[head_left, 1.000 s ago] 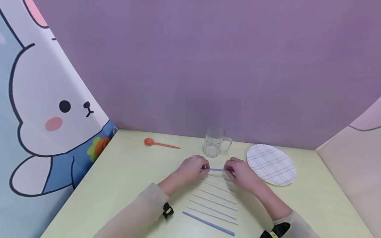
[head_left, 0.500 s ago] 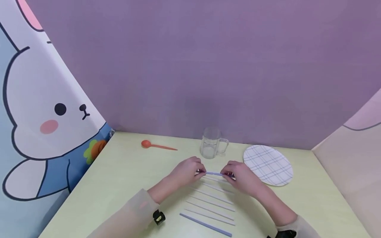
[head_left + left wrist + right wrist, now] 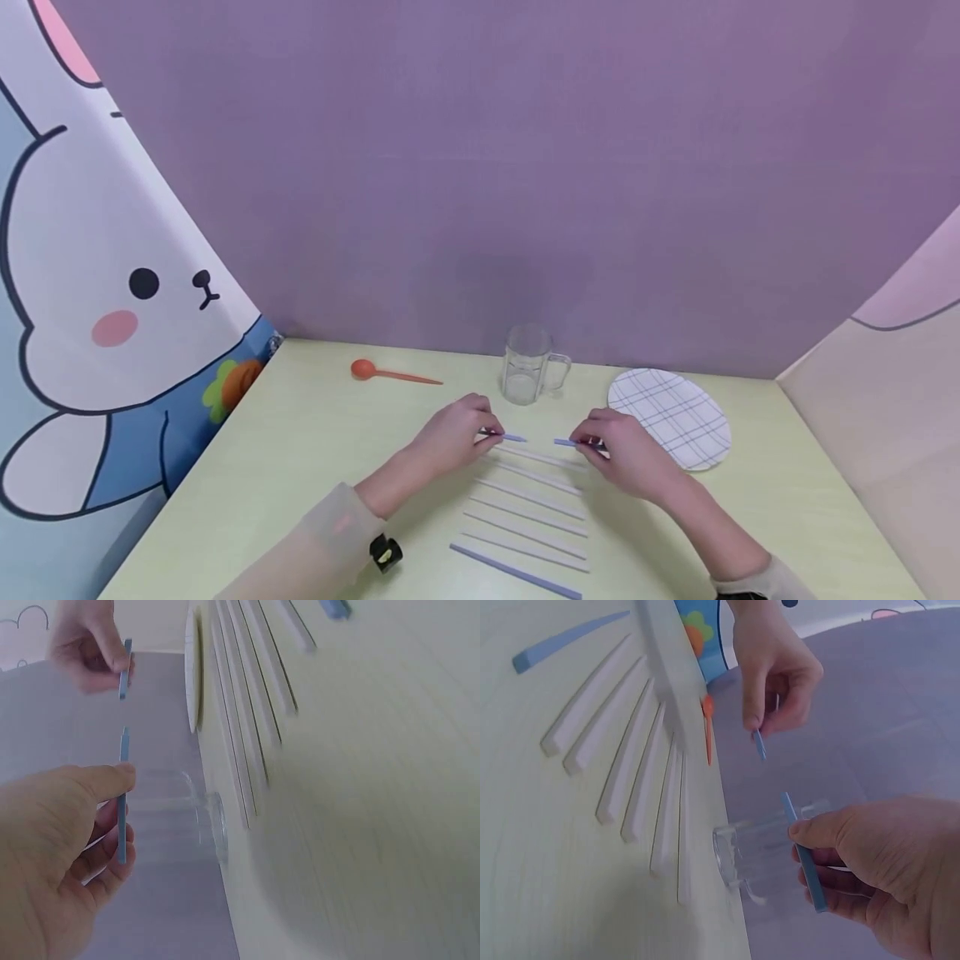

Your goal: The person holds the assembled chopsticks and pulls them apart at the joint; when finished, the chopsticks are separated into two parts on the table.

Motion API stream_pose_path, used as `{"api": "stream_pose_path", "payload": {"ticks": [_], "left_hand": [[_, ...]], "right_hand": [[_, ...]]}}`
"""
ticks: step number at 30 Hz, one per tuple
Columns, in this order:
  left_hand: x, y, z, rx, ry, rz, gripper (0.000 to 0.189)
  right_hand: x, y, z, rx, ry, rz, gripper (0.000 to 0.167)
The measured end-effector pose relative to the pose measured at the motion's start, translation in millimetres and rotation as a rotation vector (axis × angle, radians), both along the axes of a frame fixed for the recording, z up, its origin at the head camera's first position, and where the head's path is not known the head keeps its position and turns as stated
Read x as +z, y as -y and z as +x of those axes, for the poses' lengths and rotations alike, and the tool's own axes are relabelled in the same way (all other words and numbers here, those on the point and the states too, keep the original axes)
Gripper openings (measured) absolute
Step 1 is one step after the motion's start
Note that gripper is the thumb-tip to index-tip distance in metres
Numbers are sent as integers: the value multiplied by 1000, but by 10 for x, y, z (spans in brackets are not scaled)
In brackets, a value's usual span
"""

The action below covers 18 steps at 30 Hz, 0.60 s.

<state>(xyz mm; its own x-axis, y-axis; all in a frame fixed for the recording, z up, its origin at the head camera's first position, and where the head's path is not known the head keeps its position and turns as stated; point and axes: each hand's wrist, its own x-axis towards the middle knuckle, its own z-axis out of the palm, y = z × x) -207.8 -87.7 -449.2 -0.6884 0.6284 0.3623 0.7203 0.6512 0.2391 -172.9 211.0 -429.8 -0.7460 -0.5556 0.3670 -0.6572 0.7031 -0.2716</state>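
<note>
My left hand [image 3: 453,432] pinches a short blue stick piece [image 3: 124,746] between thumb and fingers, its narrow tip pointing at the other hand. Opposite, my right hand [image 3: 633,457] pinches a second short blue stick piece [image 3: 811,877]. A small gap separates the two facing ends. Both hands are raised over the far end of a row of several white sticks [image 3: 532,504] lying roughly parallel on the table. A longer blue stick [image 3: 515,572] lies at the near end of that row. The fingers partly cover both held pieces.
Behind the hands stands a clear mug [image 3: 522,375], its handle to the right. An orange spoon [image 3: 363,369] lies at the back left of the pale table [image 3: 300,467]. A white plate with a blue grid [image 3: 671,417] lies beyond the right hand. A purple wall rises behind.
The blue stick between the hands has come apart into two pieces, one in each hand. The hands have moved slightly apart. The head view has shifted a little.
</note>
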Motion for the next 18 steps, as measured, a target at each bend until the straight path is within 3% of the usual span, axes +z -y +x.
{"api": "stream_pose_path", "payload": {"ticks": [6, 14, 18], "left_hand": [[-20, 241, -49, 46, -14, 0, 4], [-108, 607, -124, 104, 10, -22, 8], [-165, 760, -130, 116, 4, -43, 9]], "right_hand": [[-16, -251, 5, -44, -16, 4, 16], [-87, -655, 20, -65, -118, -35, 22], [-126, -847, 53, -116, -98, -7, 22]]}}
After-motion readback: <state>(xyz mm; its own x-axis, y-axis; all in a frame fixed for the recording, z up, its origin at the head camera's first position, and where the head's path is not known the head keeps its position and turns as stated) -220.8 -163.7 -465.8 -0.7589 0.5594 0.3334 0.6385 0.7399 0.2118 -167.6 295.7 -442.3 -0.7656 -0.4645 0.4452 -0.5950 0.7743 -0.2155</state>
